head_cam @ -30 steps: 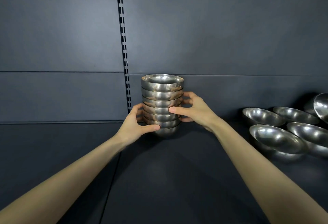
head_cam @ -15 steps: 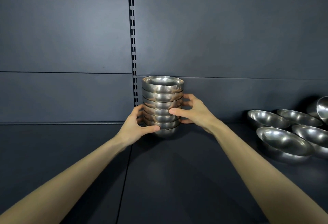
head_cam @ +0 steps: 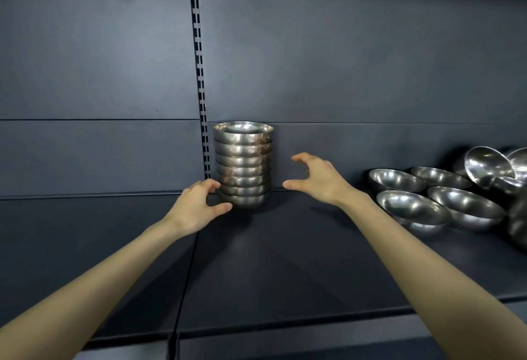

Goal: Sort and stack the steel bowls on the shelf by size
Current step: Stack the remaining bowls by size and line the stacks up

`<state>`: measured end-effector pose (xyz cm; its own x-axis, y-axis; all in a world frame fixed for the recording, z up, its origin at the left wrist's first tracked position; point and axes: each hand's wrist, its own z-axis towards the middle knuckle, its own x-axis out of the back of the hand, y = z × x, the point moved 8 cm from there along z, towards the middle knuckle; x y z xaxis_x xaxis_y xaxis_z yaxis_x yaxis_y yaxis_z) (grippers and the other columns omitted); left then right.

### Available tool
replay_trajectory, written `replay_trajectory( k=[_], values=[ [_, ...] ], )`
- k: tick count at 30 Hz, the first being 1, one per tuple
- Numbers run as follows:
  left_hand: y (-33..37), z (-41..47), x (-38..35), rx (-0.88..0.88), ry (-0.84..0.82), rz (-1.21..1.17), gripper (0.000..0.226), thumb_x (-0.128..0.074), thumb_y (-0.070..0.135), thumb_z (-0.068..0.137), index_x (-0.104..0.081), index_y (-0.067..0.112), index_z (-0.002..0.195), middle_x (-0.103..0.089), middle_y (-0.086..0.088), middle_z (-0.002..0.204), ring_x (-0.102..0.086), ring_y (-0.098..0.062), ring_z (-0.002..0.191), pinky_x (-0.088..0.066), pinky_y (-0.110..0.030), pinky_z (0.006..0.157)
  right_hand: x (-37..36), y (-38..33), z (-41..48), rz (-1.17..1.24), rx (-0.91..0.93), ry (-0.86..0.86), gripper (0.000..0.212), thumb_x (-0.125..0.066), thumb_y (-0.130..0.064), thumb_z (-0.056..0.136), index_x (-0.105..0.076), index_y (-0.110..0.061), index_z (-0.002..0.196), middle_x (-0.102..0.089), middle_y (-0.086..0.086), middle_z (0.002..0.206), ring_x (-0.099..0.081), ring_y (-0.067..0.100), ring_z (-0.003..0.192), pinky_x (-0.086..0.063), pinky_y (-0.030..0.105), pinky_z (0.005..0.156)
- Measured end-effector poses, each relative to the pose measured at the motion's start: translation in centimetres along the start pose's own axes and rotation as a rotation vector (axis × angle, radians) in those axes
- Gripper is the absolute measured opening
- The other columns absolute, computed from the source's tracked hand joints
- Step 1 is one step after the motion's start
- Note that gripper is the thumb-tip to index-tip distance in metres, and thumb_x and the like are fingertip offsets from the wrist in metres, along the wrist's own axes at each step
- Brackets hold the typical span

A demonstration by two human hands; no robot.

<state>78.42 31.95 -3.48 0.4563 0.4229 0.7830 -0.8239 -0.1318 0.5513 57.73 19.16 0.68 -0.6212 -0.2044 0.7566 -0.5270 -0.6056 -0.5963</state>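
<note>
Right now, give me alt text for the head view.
A stack of steel bowls stands on the dark shelf against the back wall. The left hand curves beside its base, contact unclear; the right hand hovers open, apart. Loose bowls lie far right.
</note>
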Motion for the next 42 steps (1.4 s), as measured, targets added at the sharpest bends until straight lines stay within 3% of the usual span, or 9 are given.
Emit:
replay_trajectory(
  k=[2,7,15,24,30,36,42],
  values=[
    [2.0,-1.2,0.1,-0.062,-0.014,0.086,0.057,-0.069,0.037,0.085,-0.049,0.014,0.133,-0.053,-0.003,0.135,-0.047,-0.017,0.125,-0.035,-0.023,0.099,1.8,-0.3,-1.7,-0.101,0.023,0.03,0.069,-0.073,-0.032,0.084,-0.041,-0.016,0.142,-0.041,0.007,0.148,-0.037,0.023,0.136,-0.032,0.028,0.104],
    [10.2,-4.0,0.7,-0.244,0.005,0.254,0.059,-0.065,0.041,0.086,-0.045,0.017,0.136,-0.047,-0.002,0.137,-0.04,-0.023,0.129,-0.037,-0.037,0.104,7.9,-1.2,-6.9,-0.281,0.064,0.128,0.067,-0.072,-0.034,0.084,-0.042,-0.013,0.141,-0.04,0.008,0.146,-0.04,0.028,0.134,-0.034,0.043,0.11],
    [24.9,-12.1,-1.9,-0.453,0.158,0.263,0.06,-0.061,0.043,0.088,-0.042,0.019,0.139,-0.049,-0.003,0.135,-0.04,-0.023,0.125,-0.036,-0.039,0.103,18.1,2.1,-21.0,-0.408,0.096,0.255,0.063,-0.069,-0.035,0.087,-0.044,-0.014,0.14,-0.039,0.003,0.146,-0.042,0.029,0.13,-0.037,0.046,0.105],
    [36.5,-19.1,-10.8,-0.537,0.079,0.259,0.062,-0.059,0.044,0.089,-0.037,0.022,0.142,-0.045,0.0,0.139,-0.038,-0.022,0.127,-0.034,-0.036,0.103,25.2,11.6,-33.5,-0.466,-0.043,0.196,0.064,-0.067,-0.033,0.089,-0.039,-0.014,0.143,-0.034,0.007,0.15,-0.036,0.028,0.136,-0.037,0.044,0.107],
    [42.7,-16.6,-14.7,-0.595,0.088,0.203,0.062,-0.062,0.043,0.087,-0.04,0.021,0.141,-0.047,0.0,0.139,-0.04,-0.022,0.128,-0.038,-0.039,0.102,29.8,17.5,-35.1,-0.471,-0.104,0.221,0.066,-0.066,-0.034,0.089,-0.037,-0.014,0.145,-0.034,0.004,0.15,-0.037,0.024,0.135,-0.038,0.037,0.105],
    [45.4,-11.1,-20.6,-0.553,0.046,0.048,0.066,-0.063,0.047,0.086,-0.037,0.023,0.141,-0.043,0.003,0.142,-0.038,-0.018,0.131,-0.033,-0.029,0.099,32.1,23.7,-32.6,-0.393,-0.13,0.22,0.07,-0.07,-0.034,0.087,-0.036,-0.016,0.145,-0.038,0.003,0.147,-0.041,0.023,0.131,-0.04,0.043,0.104],
    [46.4,-5.9,-24.7,-0.384,-0.013,-0.255,0.103,-0.061,0.072,0.066,-0.02,0.025,0.148,-0.033,0.002,0.15,-0.035,-0.013,0.134,-0.034,-0.035,0.106,32.0,30.0,-28.7,-0.1,-0.164,0.206,0.087,-0.078,-0.038,0.078,-0.029,-0.02,0.147,-0.044,0.007,0.145,-0.04,0.021,0.133,-0.033,0.028,0.101]
  ],
)
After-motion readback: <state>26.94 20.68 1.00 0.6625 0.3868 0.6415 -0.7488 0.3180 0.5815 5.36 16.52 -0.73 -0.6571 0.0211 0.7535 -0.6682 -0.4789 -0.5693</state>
